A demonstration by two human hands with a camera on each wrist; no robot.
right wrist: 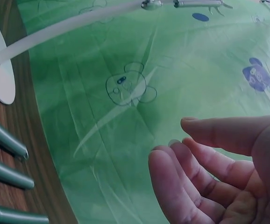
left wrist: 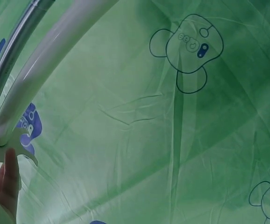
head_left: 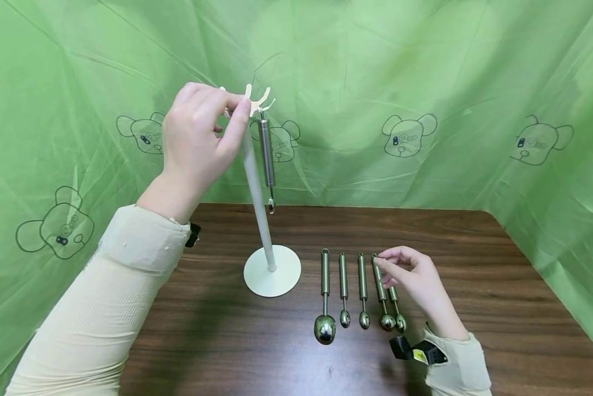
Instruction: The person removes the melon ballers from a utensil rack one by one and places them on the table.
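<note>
My left hand (head_left: 194, 124) pinches the hooked top (head_left: 259, 102) of a white display stand (head_left: 259, 203). From one of its hooks hangs a steel melon baller (head_left: 266, 154), its small scoop pointing down. In the left wrist view, my left fingertips (left wrist: 10, 179) touch the hook plate beside the pole (left wrist: 51, 51). My right hand (head_left: 415, 278) is above the right end of a row of melon ballers (head_left: 362, 278), fingers loosely bent. Nothing shows between its thumb and fingers in the right wrist view. It partly covers the rightmost baller (head_left: 394, 297).
The stand's round white base (head_left: 256, 280) rests on a dark wooden table (head_left: 514, 286), left of the row. At the row's left end lies a baller with a larger scoop (head_left: 325, 330). Green cloth (head_left: 336, 66) with bear drawings encloses the back and sides.
</note>
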